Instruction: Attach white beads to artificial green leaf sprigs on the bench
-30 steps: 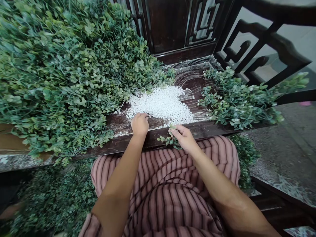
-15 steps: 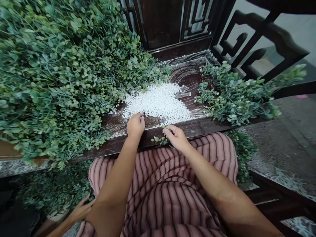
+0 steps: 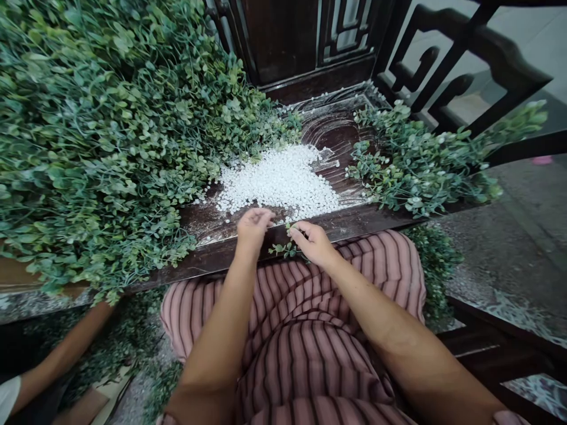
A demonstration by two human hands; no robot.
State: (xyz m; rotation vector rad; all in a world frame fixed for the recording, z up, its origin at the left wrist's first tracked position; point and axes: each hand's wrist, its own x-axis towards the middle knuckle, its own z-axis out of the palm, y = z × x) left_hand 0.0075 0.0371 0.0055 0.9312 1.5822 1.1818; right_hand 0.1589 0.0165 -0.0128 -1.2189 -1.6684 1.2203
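My right hand [image 3: 313, 243] is closed in a pinch on a small sprig of green leaves [image 3: 287, 250], just over the front edge of the dark wooden seat [image 3: 206, 225]. My left hand [image 3: 253, 229] is close by on its left, fingertips pinched together and pointing at the sprig. Whatever it holds, if anything, is too small to make out. A gap still shows between the two hands. Just beyond them, a heap of small white beads [image 3: 279, 180] is spread over the seat.
A large mass of leafy artificial greenery [image 3: 110, 130] fills the left side. Several bead-tipped sprigs [image 3: 420, 165] lie at the right, by the carved armrest [image 3: 465, 41]. Another person's arm [image 3: 66, 354] reaches in at lower left, under the greenery.
My left hand has shifted right, from the edge of the beads towards the sprig. My right hand holds nearly still. The other person's arm has moved up and left, to the greenery.
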